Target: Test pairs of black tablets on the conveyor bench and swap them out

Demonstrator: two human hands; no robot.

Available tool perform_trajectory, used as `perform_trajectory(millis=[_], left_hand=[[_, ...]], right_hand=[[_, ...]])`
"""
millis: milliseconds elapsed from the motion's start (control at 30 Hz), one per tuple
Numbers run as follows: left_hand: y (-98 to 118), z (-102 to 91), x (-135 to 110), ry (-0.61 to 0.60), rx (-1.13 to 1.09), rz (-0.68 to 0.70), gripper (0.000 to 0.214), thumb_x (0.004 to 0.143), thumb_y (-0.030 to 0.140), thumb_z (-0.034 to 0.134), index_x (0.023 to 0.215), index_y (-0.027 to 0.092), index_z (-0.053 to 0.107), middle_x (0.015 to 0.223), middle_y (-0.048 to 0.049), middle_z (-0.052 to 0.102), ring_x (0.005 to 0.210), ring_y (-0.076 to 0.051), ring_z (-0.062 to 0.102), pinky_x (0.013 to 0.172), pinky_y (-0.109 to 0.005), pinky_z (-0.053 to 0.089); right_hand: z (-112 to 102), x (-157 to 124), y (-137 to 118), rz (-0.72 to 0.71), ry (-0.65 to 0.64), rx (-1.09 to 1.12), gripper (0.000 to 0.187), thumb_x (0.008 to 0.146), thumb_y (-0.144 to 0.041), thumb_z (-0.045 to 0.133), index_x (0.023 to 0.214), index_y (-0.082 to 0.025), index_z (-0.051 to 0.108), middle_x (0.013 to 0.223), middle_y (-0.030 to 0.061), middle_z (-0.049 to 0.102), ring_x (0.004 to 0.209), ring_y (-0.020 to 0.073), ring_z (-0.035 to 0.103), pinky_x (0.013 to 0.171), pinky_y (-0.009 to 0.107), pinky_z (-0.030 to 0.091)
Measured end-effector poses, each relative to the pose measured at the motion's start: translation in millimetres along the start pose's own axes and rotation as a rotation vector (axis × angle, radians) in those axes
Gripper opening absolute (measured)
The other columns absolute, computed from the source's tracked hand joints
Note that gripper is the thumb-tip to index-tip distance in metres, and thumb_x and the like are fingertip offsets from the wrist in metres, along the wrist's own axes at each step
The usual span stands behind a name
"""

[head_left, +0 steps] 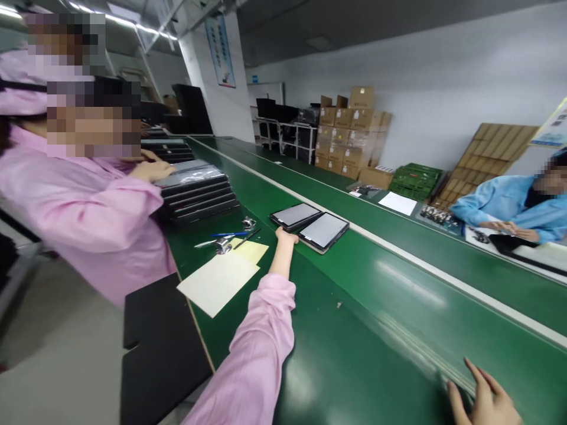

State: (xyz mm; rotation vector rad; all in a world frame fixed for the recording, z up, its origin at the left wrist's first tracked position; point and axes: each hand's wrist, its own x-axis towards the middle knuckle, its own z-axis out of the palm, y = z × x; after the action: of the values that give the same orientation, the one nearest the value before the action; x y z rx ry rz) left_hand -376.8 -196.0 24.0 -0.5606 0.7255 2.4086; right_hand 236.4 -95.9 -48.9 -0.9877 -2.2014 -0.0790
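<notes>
My left hand (287,236) reaches far forward, its fingers closed at the near edge of a pair of flat, dark-framed tablets with pale screens. One tablet (325,230) lies to the right of the hand. The other tablet (296,216) sits just beyond the fingers, partly overlapped by the first. Which edge the fingers grip is partly hidden. At the lower right, my right hand (485,398) is partly cut off by the frame, its fingers apart over the green surface. A blurred dark edge shows beside its thumb, too smeared to name.
Cream paper (219,283), a yellow sheet (251,251), pens (228,234) and tape rolls (224,245) lie left of my arm. A pink-sleeved person works by stacked black trays (199,192). Across the green bench (336,354) sits a blue-sleeved person (500,200). Cartons (349,130) stand behind.
</notes>
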Motion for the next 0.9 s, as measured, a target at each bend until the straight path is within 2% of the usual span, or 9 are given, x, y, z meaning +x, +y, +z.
perform_trajectory(millis=[100,267,467,700,900], left_hand=[[3,-3.8,-4,0.039,0.036,0.004,0.043,0.094,0.04,0.061,0.131,0.019,0.054,0.134,-0.0111,0.055,0.117,-0.027,0.057,0.097,-0.05,0.051],[-6,-9.9,-14,-0.01,0.131,0.008,0.041,0.095,0.041,0.06,0.129,0.018,0.056,0.132,-0.0108,0.057,0.114,-0.026,0.059,0.096,-0.049,0.051],[-20,-7.6,-32,-0.05,0.299,-0.091,0.041,0.095,0.044,0.059,0.127,0.018,0.057,0.131,-0.0112,0.057,0.115,-0.026,0.058,0.098,-0.05,0.049],[-32,-1.1,-44,0.028,0.426,-0.117,0.046,0.093,0.042,0.062,0.134,0.022,0.053,0.143,-0.0112,0.049,0.126,-0.03,0.051,0.104,-0.053,0.045],[-33,1.0,-49,0.048,0.434,-0.125,0.038,0.094,0.037,0.062,0.128,0.02,0.057,0.135,-0.0107,0.055,0.117,-0.026,0.057,0.097,-0.049,0.051]], right_hand=[[2,-1,-5,-0.009,0.027,-0.012,0.054,0.092,-0.052,0.041,0.126,-0.013,0.055,0.109,0.0231,0.057,0.102,0.0441,0.056,0.081,0.056,0.04],[1,1,-20,0.081,0.073,0.046,0.057,0.091,-0.055,0.036,0.124,-0.011,0.054,0.109,0.0227,0.055,0.103,0.0415,0.053,0.087,0.056,0.036],[-2,2,-25,0.058,0.069,0.087,0.055,0.092,-0.05,0.039,0.128,-0.01,0.051,0.11,0.022,0.05,0.107,0.0408,0.048,0.09,0.056,0.034],[-8,3,-31,0.056,0.072,0.112,0.052,0.094,-0.045,0.039,0.133,-0.011,0.046,0.113,0.0212,0.047,0.111,0.0404,0.045,0.092,0.057,0.032],[-11,3,-35,0.078,0.09,0.102,0.052,0.095,-0.045,0.037,0.134,-0.01,0.045,0.115,0.0218,0.045,0.115,0.0404,0.043,0.096,0.058,0.029]])
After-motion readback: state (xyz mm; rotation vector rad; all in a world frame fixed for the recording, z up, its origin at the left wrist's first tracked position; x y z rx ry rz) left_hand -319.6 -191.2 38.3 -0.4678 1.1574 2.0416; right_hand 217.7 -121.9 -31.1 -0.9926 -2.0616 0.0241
